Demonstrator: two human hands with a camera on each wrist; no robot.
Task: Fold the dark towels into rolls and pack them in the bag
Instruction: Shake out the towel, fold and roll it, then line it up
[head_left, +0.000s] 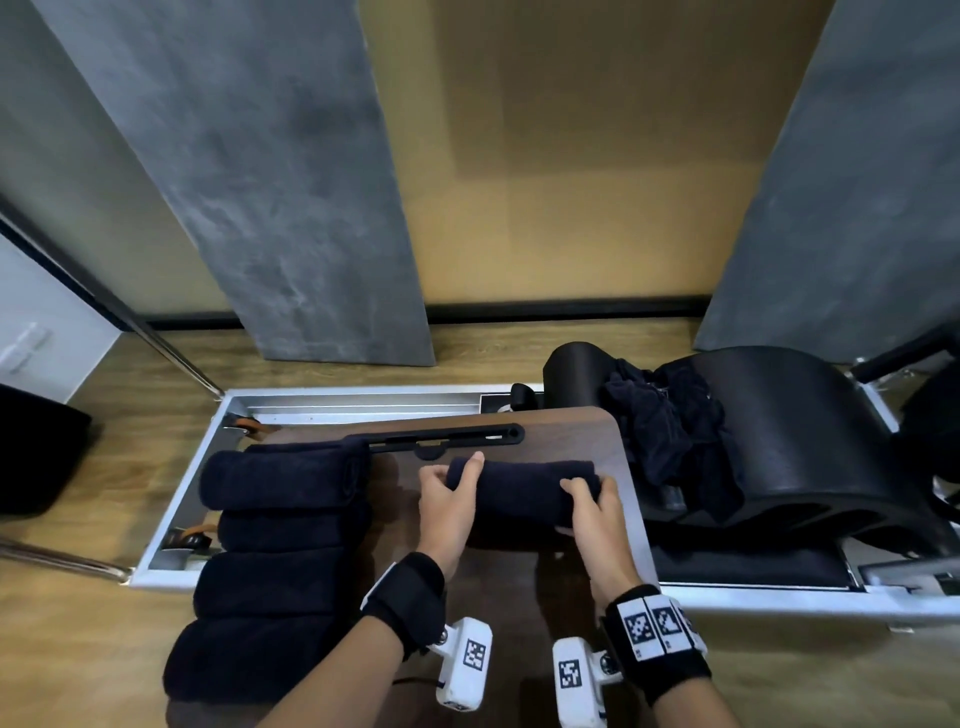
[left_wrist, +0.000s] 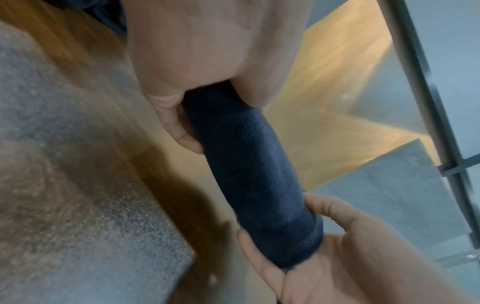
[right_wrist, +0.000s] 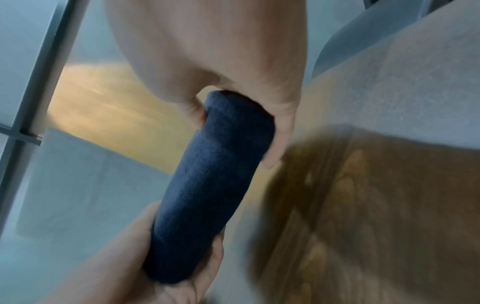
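1. I hold one rolled dark towel (head_left: 522, 491) with both hands, in the middle of the head view.
2. My left hand (head_left: 447, 501) has a closed grip round the left end of the roll. The thumb sits on top and the fingers curl under.
3. My right hand (head_left: 597, 514) has a closed grip round the right end of the roll.
4. The roll lies sideways between my two hands, over the brown wooden surface (head_left: 571, 431).
5. In the left wrist view, the roll (left_wrist: 249, 176) runs from my left hand (left_wrist: 207, 61) at the top down to my right hand (left_wrist: 337, 257) at the lower right.
6. Four more rolled towels (head_left: 275, 561) lie side by side at the lower left of the head view, one below the other.
7. A loose heap of dark towels (head_left: 670, 431) lies on a black curved pad (head_left: 810, 426) at the right.
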